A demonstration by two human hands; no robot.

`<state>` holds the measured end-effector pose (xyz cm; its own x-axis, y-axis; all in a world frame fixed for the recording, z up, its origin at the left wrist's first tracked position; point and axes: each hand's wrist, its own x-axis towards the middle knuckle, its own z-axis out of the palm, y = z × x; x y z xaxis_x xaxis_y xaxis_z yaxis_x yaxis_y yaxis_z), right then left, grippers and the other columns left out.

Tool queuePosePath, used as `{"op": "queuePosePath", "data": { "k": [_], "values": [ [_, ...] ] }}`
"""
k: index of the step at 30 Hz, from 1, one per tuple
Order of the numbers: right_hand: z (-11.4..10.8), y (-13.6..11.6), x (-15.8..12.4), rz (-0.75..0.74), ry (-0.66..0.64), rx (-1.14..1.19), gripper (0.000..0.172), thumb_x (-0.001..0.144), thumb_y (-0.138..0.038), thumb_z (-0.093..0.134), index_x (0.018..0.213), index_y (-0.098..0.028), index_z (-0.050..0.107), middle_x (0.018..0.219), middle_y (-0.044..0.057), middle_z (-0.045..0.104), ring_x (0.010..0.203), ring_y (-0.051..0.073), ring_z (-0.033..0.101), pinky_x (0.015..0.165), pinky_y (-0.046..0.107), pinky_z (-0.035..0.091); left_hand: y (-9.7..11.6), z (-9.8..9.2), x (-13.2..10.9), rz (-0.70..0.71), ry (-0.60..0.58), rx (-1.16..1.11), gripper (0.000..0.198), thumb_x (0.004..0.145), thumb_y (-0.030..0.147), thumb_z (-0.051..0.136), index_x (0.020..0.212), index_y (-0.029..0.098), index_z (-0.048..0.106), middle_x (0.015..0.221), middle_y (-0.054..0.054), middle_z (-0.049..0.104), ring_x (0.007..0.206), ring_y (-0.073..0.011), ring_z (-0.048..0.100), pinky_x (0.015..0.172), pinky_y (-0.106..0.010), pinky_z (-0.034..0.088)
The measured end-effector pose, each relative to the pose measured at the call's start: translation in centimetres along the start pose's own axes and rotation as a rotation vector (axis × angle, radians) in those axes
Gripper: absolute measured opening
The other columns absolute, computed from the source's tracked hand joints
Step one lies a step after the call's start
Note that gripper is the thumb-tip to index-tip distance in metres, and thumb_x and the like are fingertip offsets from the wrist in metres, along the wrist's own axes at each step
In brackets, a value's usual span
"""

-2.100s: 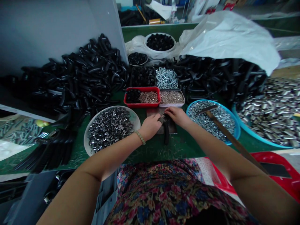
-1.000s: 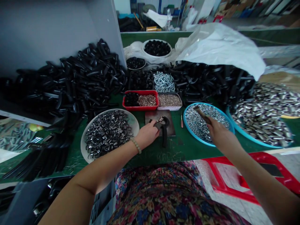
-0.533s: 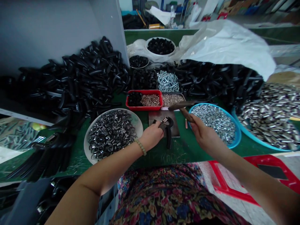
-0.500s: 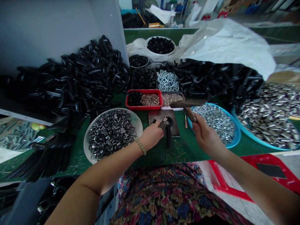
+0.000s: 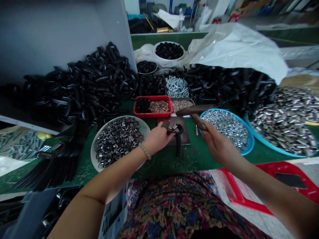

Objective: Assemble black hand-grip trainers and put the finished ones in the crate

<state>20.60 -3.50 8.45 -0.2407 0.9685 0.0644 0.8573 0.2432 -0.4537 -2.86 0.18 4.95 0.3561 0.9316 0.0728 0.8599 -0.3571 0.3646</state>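
Take the steel plate [image 5: 186,136] on the desk [image 5: 191,159] as the dial's centre, twelve pointing away from the worker. The black part [image 5: 178,146] lies across it, its handle hanging past the edge towards six. From nine, the left hand [image 5: 158,136] is clamped on the part's near end; from four, the right hand [image 5: 215,141] is wrapped round a hammer [image 5: 193,110], its head towards one, seemingly raised. I'd call this steadying the part for hammering; a blow from here would want a firm pinch, fingertips clear and a square aim.

The left fingers cover the end they grip, and the small metal piece in the part is too fine to read. The hammer head hides some metal bits [image 5: 180,103] behind it; its handle disappears into the fist.
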Motion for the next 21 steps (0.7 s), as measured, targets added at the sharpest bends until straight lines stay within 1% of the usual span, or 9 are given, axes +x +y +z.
{"op": "queuePosePath", "data": {
  "k": [1, 3, 5, 7, 10, 12, 14, 18, 21],
  "values": [
    [0.3, 0.0, -0.4, 0.01, 0.009, -0.003, 0.048, 0.097, -0.035, 0.03, 0.143, -0.021, 0.035, 0.108, 0.01, 0.069, 0.081, 0.024, 0.07, 0.066, 0.032, 0.053, -0.4, -1.0, 1.2, -0.028, 0.078, -0.024, 0.044, 0.093, 0.043, 0.042, 0.123, 0.013, 0.051, 0.115, -0.013, 0.056, 0.088, -0.0208, 0.062, 0.079, -0.032, 0.049],
    [1.1, 0.1, -1.1, 0.025, -0.085, -0.042, 0.046, 0.096, -0.034, 0.032, 0.138, -0.019, 0.042, 0.105, 0.011, 0.07, 0.074, 0.025, 0.07, 0.062, 0.032, 0.052, -0.9, -2.6, 4.5, -0.041, 0.185, -0.016, 0.04, 0.096, 0.038, 0.036, 0.119, 0.012, 0.055, 0.114, -0.014, 0.058, 0.095, -0.0215, 0.06, 0.085, -0.033, 0.046],
    [1.7, 0.3, -1.4, 0.02, -0.183, -0.062, 0.044, 0.095, -0.034, 0.034, 0.135, -0.02, 0.047, 0.103, 0.011, 0.071, 0.07, 0.025, 0.07, 0.061, 0.033, 0.052, -0.8, -2.9, 8.6, 0.026, 0.164, 0.042, 0.036, 0.096, 0.033, 0.037, 0.106, 0.01, 0.063, 0.106, -0.014, 0.062, 0.099, -0.0234, 0.058, 0.089, -0.036, 0.042],
    [1.7, 0.5, -1.5, 0.013, -0.127, 0.004, 0.045, 0.096, -0.035, 0.033, 0.138, -0.023, 0.043, 0.108, 0.01, 0.07, 0.078, 0.025, 0.07, 0.066, 0.034, 0.053, -0.1, -2.0, 12.4, 0.099, 0.086, 0.095, 0.032, 0.095, 0.028, 0.04, 0.101, 0.01, 0.066, 0.109, -0.015, 0.062, 0.107, -0.0257, 0.053, 0.092, -0.039, 0.039],
    [0.6, 0.5, -1.8, 0.052, 0.09, 0.114, 0.047, 0.096, -0.038, 0.034, 0.139, -0.021, 0.042, 0.104, 0.01, 0.07, 0.08, 0.025, 0.069, 0.067, 0.035, 0.054, 1.1, 0.2, 16.1, 0.101, -0.024, 0.138, 0.023, 0.09, 0.019, 0.048, 0.096, 0.011, 0.068, 0.111, -0.015, 0.062, 0.112, -0.0288, 0.05, 0.093, -0.044, 0.036],
    [-0.1, 0.7, -2.1, 0.098, 0.169, 0.139, 0.047, 0.095, -0.04, 0.034, 0.136, -0.019, 0.045, 0.093, 0.01, 0.071, 0.073, 0.024, 0.069, 0.064, 0.035, 0.054, 1.6, 1.3, 17.1, 0.083, -0.042, 0.142, 0.021, 0.088, 0.018, 0.05, 0.094, 0.011, 0.069, 0.109, -0.015, 0.063, 0.111, -0.0292, 0.051, 0.094, -0.045, 0.034],
    [-0.3, 1.2, -2.3, 0.133, 0.183, 0.15, 0.047, 0.095, -0.041, 0.035, 0.133, -0.017, 0.048, 0.087, 0.01, 0.071, 0.069, 0.024, 0.068, 0.063, 0.035, 0.054, 1.7, 1.8, 17.4, 0.076, -0.024, 0.132, 0.021, 0.089, 0.019, 0.05, 0.094, 0.011, 0.069, 0.111, -0.014, 0.063, 0.112, -0.0283, 0.051, 0.095, -0.045, 0.034],
    [0.1, 2.7, -2.5, 0.21, 0.191, 0.176, 0.049, 0.094, -0.043, 0.035, 0.13, -0.014, 0.051, 0.083, 0.011, 0.07, 0.067, 0.024, 0.067, 0.061, 0.035, 0.053, 1.7, 1.4, 17.6, 0.049, -0.001, 0.083, 0.028, 0.094, 0.024, 0.041, 0.099, 0.01, 0.066, 0.109, -0.015, 0.064, 0.104, -0.0238, 0.057, 0.091, -0.039, 0.039],
    [0.6, 3.8, -2.7, 0.243, 0.204, 0.221, 0.049, 0.094, -0.045, 0.035, 0.13, -0.015, 0.049, 0.083, 0.011, 0.069, 0.067, 0.023, 0.066, 0.06, 0.034, 0.052, 1.7, 0.8, 16.3, 0.047, 0.016, -0.07, 0.033, 0.096, 0.027, 0.037, 0.098, 0.009, 0.065, 0.097, -0.013, 0.069, 0.092, -0.0191, 0.062, 0.086, -0.031, 0.043]
  ]
}}
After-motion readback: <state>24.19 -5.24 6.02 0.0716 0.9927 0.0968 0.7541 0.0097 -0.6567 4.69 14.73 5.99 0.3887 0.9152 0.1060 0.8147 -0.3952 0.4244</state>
